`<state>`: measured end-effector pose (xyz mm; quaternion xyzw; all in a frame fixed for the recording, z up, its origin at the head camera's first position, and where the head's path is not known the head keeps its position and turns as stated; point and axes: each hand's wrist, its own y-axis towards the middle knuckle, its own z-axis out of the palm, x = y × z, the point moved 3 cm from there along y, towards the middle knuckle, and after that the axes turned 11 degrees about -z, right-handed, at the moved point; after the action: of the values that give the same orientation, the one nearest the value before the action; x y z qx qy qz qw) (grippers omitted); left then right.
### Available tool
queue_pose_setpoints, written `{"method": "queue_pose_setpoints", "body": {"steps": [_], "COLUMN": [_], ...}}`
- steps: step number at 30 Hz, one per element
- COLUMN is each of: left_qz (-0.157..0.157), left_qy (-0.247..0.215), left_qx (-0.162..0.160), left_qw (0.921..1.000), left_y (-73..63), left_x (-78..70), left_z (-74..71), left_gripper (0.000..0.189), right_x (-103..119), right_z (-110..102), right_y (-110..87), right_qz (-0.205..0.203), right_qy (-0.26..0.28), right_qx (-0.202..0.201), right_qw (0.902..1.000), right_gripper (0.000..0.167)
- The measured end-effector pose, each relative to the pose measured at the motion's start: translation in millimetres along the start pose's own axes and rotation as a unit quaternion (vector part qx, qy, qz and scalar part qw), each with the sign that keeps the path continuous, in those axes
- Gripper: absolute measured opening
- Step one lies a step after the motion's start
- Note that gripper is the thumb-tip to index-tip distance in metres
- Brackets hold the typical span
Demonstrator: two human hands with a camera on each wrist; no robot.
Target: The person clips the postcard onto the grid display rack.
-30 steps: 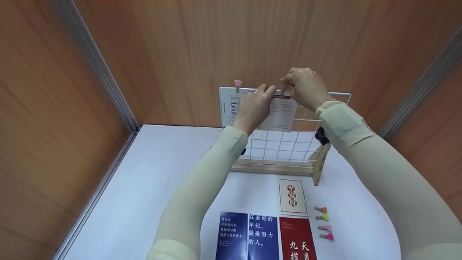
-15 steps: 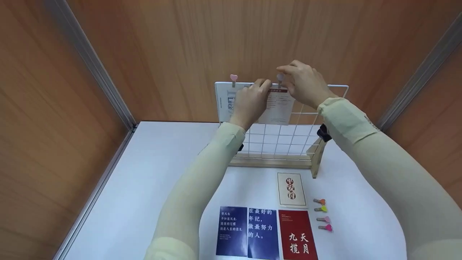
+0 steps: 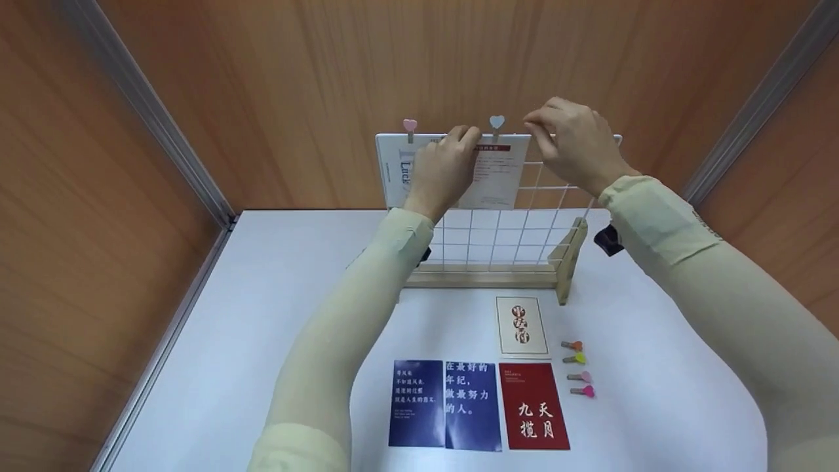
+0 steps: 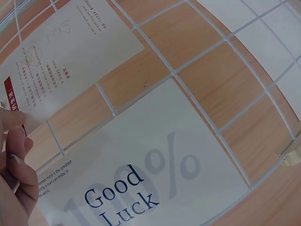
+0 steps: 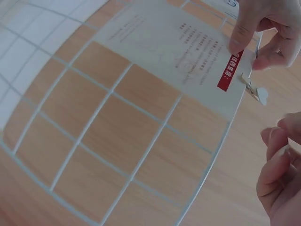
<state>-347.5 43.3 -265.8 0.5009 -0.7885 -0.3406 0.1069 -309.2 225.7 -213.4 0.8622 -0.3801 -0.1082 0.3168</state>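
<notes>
White card [image 3: 496, 178], upper centre of the head view, lies against the wire grid [image 5: 112, 92], a pale-blue heart clip [image 3: 497, 122] at its top edge; for a secure fixing, that edge is best kept level and steady until the clip's bite is sure. The left hand [image 3: 444, 172] pinches the edge between thumb and fingers, just left of the clip, while the right hand [image 3: 580, 141], fingers loosely bent and nothing visible between them, stands apart to the right.
</notes>
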Motion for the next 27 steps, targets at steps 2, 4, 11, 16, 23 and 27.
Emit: {"method": "queue_pose_setpoints", "body": {"steps": [2,4,11,16,23,27], "left_qz": [-0.001,-0.001,0.008,0.007,0.013,0.013], "left_qy": [0.002,0.003,0.005,-0.009,-0.013,-0.017], "left_qx": [0.000,-0.002,-0.003,0.014,-0.019,-0.031], "left_qw": [1.0000,1.0000,1.0000,0.9998,0.9996,0.9993], "left_y": [0.9,1.2,-4.2,-14.5,-17.0,-18.9], "left_x": [0.0,0.1,1.3,4.5,8.6,11.5], "left_z": [-2.2,-3.8,-2.4,0.0,-4.5,-7.0], "left_gripper": [0.026,0.027,0.032,0.036,0.040,0.042], "right_x": [-0.1,-2.0,-12.8,-18.8,-30.0,-34.3], "right_z": [-0.9,0.3,9.3,16.5,24.0,30.5], "right_y": [-9.4,-21.0,-66.4,-97.3,-124.9,-137.3], "right_qz": [-0.005,-0.005,0.010,0.038,0.092,0.109], "right_qy": [-0.001,-0.001,0.007,0.025,0.035,0.046], "right_qx": [0.001,0.008,0.020,0.023,0.031,0.044], "right_qw": [1.0000,1.0000,0.9997,0.9987,0.9947,0.9919], "right_gripper": [0.026,0.027,0.023,0.025,0.030,0.029]}}
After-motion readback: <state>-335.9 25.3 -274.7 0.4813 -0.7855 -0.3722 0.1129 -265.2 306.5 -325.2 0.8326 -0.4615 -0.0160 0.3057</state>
